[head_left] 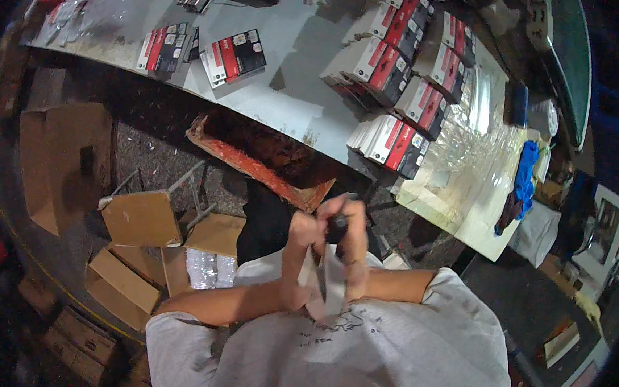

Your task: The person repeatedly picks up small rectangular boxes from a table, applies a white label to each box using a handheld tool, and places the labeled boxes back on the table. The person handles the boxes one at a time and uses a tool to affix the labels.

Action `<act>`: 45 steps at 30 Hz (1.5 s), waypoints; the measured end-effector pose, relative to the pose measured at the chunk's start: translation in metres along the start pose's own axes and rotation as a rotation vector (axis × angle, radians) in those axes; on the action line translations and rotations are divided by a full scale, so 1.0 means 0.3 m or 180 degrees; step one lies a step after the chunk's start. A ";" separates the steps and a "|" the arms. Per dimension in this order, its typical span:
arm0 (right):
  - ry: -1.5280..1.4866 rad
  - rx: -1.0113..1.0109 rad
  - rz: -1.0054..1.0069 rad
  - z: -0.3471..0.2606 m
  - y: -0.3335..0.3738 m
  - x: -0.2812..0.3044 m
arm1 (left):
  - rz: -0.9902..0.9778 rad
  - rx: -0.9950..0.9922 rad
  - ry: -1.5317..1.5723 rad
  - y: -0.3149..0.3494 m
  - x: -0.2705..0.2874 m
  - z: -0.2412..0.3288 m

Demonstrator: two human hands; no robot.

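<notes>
A person's bare left hand and right hand meet in front of a grey T-shirt, fingers clamped on a pale, flat object held between them; motion blur hides its details and the exact grip. Just ahead of the fingers, a ragged reddish-brown strip stands between them and a long pale-grey counter. On it, ahead and right of the fingers, rise stacks of red, black and white cardboard boxes; beyond these, farther right, lie crinkled clear plastic film and a crumpled bright-blue item. Ahead-left sit two smaller box groups. Left of the fingers, a brown-seated metal-legged stool and open brown cardboard cartons crowd the floor.
</notes>
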State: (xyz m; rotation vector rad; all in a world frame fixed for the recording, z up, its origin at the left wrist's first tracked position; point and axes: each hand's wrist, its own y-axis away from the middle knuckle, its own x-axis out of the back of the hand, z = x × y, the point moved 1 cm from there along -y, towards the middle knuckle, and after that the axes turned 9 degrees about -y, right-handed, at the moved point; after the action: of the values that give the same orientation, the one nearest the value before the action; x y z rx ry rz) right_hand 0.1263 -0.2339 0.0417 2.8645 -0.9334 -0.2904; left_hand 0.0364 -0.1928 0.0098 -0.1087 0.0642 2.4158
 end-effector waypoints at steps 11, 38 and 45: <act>-0.0147 0.0193 0.2614 0.118 -0.279 0.346 | -0.0348 0.0205 -0.1562 -0.385 -0.115 -0.072; 0.2185 0.0259 0.1017 0.593 -0.926 -0.132 | 0.2054 0.0805 -0.3237 -0.792 0.557 -0.656; 0.2321 -0.0213 0.1420 0.856 -1.064 -0.222 | 0.2278 0.0884 -0.2448 -0.800 0.600 -0.768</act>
State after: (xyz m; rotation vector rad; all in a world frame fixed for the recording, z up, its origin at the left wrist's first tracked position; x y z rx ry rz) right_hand 0.2003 0.0493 -0.2525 2.2901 -1.2798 0.6924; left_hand 0.0751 0.0877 -0.2409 1.1346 0.0931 2.9300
